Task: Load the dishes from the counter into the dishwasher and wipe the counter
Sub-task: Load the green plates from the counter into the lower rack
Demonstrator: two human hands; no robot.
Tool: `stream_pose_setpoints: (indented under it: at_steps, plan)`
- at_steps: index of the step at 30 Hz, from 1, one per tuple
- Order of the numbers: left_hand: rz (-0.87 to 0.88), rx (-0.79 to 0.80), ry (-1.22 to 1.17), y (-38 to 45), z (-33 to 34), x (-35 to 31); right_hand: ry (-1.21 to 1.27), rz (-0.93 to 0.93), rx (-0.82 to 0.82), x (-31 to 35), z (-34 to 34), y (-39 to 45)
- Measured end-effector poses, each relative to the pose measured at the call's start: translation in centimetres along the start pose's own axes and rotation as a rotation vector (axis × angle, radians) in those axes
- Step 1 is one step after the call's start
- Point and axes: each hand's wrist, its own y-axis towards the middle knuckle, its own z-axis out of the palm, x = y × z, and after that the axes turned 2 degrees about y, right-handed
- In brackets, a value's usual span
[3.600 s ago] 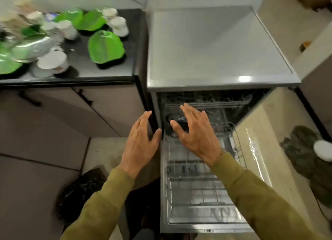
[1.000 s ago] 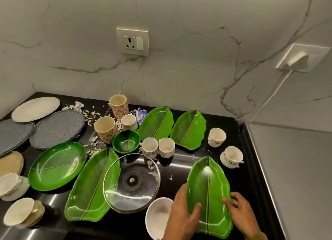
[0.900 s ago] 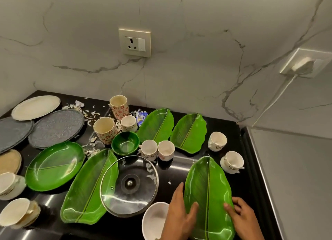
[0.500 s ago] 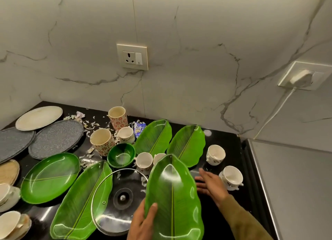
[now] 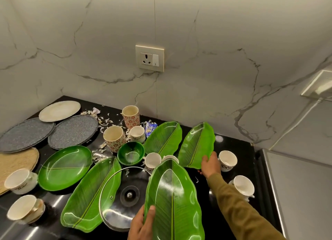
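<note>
Black counter (image 5: 239, 148) crowded with cups and plates; left hand (image 5: 142, 225) grips near leaf plate (image 5: 173, 200), right hand (image 5: 209, 165) grips far leaf plate (image 5: 196, 146) beside a cup (image 5: 227, 160).

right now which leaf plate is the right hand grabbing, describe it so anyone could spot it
Start at the wall socket above the black counter. Below and to its right, two leaf plates lie side by side near the wall. It is the right one, the only one with the right hand gripping its near tip.

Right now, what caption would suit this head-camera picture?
Left hand holds one leaf-shaped plate while right hand grips a second leaf-shaped plate on the crowded black counter.
</note>
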Motion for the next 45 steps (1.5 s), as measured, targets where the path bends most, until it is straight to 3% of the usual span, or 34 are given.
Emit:
stream_pose_setpoints:
  at_steps: [4, 8, 12, 15, 18, 21, 25, 28, 33, 38, 40, 45]
  plan:
    - [-0.016, 0.048, 0.015, 0.7, -0.7, -0.1, -0.195, -0.354, -0.129, 2.7, -3.8, -3.2]
    - [0.004, 0.054, 0.055, 1.2, -1.2, -0.4, 0.065, -0.426, -0.11, 3.8, -8.5, -7.2]
    - [0.005, 0.065, 0.04, 1.1, -0.7, -1.0, 0.311, -0.285, 0.22, 2.1, -11.7, -12.4]
    - [0.019, 0.078, 0.015, 0.4, 0.0, -1.4, 0.341, -0.151, 0.338, 0.3, -11.7, -16.1]
    - [0.03, 0.102, 0.026, -0.1, 1.0, -1.9, 0.292, -0.059, 0.389, -1.2, -10.9, -18.3]
    - [0.067, 0.094, 0.069, -0.6, 1.3, -1.8, 0.11, -0.1, 0.397, -1.9, -10.3, -19.0]
    - [0.026, 0.072, 0.049, -1.8, 1.4, -1.9, 0.209, 0.026, 0.549, -1.4, -8.9, -19.7]
    - [-0.069, 0.033, 0.093, -2.5, 1.5, -2.8, 0.294, 0.093, 0.559, -2.2, -8.0, -19.7]
    - [0.058, 0.211, 0.133, -1.8, 1.1, -2.6, 0.516, 0.202, 0.593, -1.3, -8.4, -18.8]
    - [0.068, 0.332, 0.151, -1.6, 0.1, -2.5, 0.509, 0.204, 0.597, -1.4, -8.2, -18.7]
    - [0.073, 0.221, 0.127, -0.9, -1.1, -2.2, 0.497, 0.194, 0.584, -1.8, -8.1, -18.7]
    - [0.183, -0.424, 0.219, 2.7, -9.0, -1.2, 0.548, 0.195, 0.609, -2.4, -8.7, -19.2]
